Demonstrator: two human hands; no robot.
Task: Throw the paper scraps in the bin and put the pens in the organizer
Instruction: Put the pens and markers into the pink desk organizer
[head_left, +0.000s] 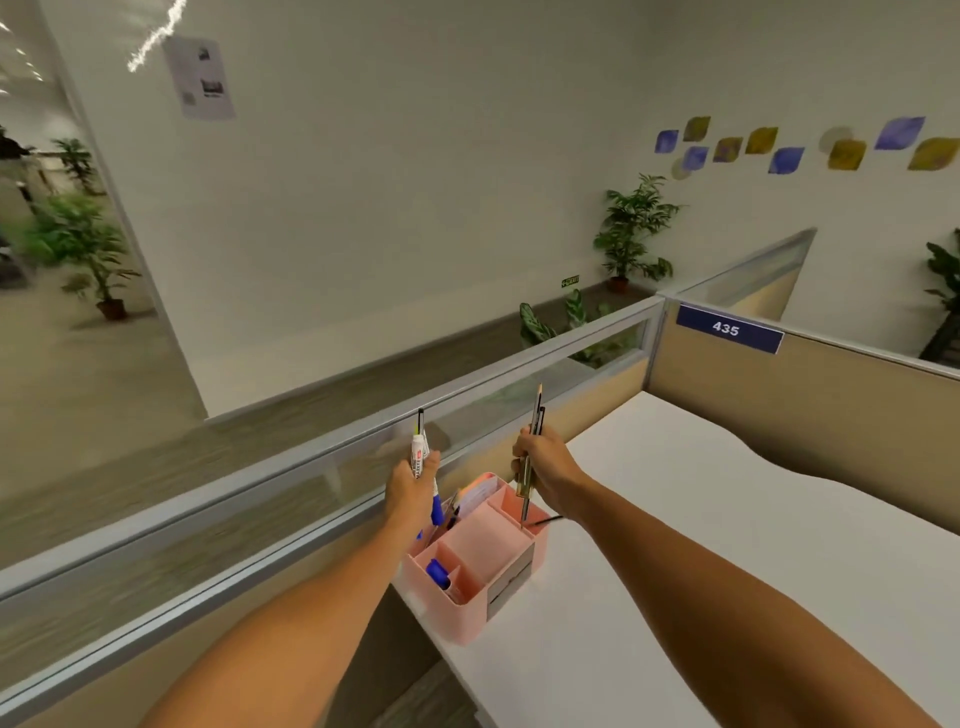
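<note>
A: So, where are the pens right now?

B: Split between both hands, above the pink organizer (480, 558). The left hand (410, 486) is clenched around a small bunch of markers (422, 467), white barrels with blue caps pointing down, tips just over the organizer's far left compartment. One thinner pen sticks up out of the top of that bunch.

A: And the other side?

B: The right hand (545, 470) is wrapped around a pencil and pens (531, 457), held nearly upright. Their lower ends hang over the far right compartment; whether they touch its floor I cannot tell.

A: Anything already inside the organizer?

B: Yes, a blue-capped marker (440, 574) lies tilted in the near left compartment. The back compartment holds some papers or cards (480, 491), too blurred to make out. The big middle compartment shows only its pink floor.

A: Where does the organizer sit?

B: On the white desk (727, 545), right at its left edge, close to the corner beside the glass-topped partition (322, 462). A thin dark cord or stick (550, 518) lies on the desk touching the organizer's right rim.

A: And beyond that?

B: A beige divider carries a blue sign (728, 329) reading 435, and potted plants (631, 234) stand along the far wall
</note>
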